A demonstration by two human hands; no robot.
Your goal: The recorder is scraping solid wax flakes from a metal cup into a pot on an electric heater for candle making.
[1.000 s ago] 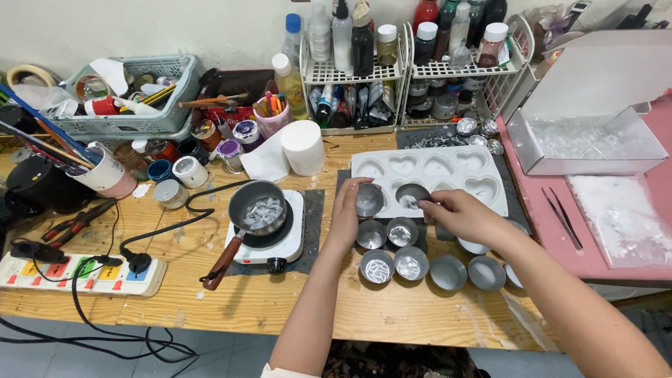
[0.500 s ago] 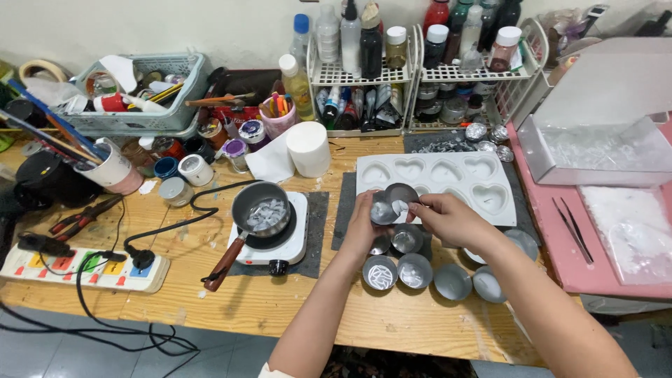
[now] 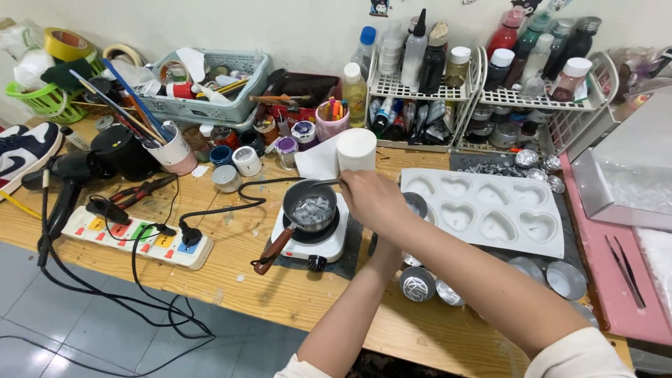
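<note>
A thin metal tool (image 3: pixel 323 183) is being pinched in the right hand (image 3: pixel 371 196) over the small pot (image 3: pixel 310 204) of wax chips on the hot plate (image 3: pixel 311 236) (left hand mostly hidden, grip unclear), so steady stirring seems needed.

A thin metal tool (image 3: pixel 323 183), seemingly a small spoon or pick, reaches level from the right hand (image 3: pixel 371 197) to the rim of the small dark grey saucepan (image 3: pixel 309 204). The saucepan sits upright on the white electric hotplate (image 3: pixel 311 238) on the worktop, holding pale grey-white wax pieces (image 3: pixel 312 208), its brown wooden handle (image 3: pixel 273 250) pointing toward the front edge. A small round silver metal cup (image 3: pixel 416 204) shows just behind the hand, tilted.
</note>
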